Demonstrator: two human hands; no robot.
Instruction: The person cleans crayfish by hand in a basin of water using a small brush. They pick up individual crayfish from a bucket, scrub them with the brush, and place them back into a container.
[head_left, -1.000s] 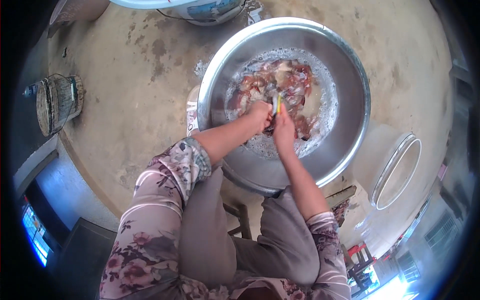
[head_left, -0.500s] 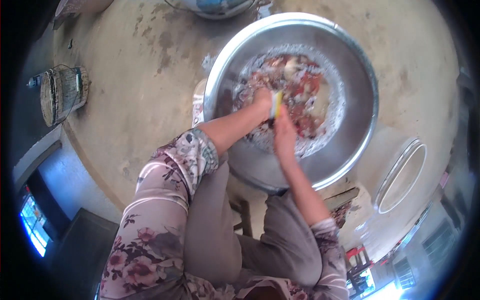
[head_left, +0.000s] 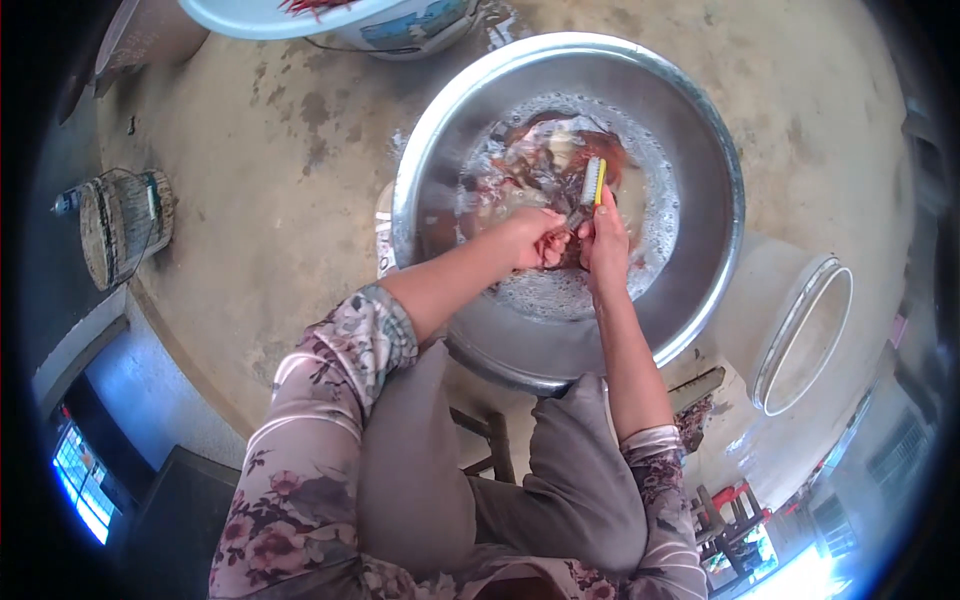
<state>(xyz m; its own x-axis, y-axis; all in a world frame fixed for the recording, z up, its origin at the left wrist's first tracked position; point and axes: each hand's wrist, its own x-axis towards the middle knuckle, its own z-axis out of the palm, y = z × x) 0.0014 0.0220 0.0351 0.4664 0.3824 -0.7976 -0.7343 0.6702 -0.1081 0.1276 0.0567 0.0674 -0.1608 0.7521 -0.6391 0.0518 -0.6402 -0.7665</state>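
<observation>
The brush (head_left: 593,182) — small, with a yellow back and pale bristles — stands nearly upright over the middle of the basin (head_left: 700,120), its head up and away from the person. The right hand (head_left: 606,240) is wrapped around its lower end, fingers closed on the handle. Just beside it, touching or nearly so, the left hand (head_left: 534,238) is curled tight around a small reddish piece (head_left: 556,252); what the piece is cannot be told, as the fingers hide most of it.

Both hands hang above the water (head_left: 520,160), which is shallow, foamy at the edges, and full of reddish-brown shellfish (head_left: 545,150) lying in a loose heap under and beyond the brush. The basin is wide, round and of bright metal, set on a concrete floor (head_left: 270,180) stained with damp patches.

Further out, a white tub (head_left: 400,30) stands past the basin's far rim. A wire basket (head_left: 120,225) sits well apart to the left. On the right, a white bucket (head_left: 800,330) lies near the basin — its open mouth tilted sideways.
</observation>
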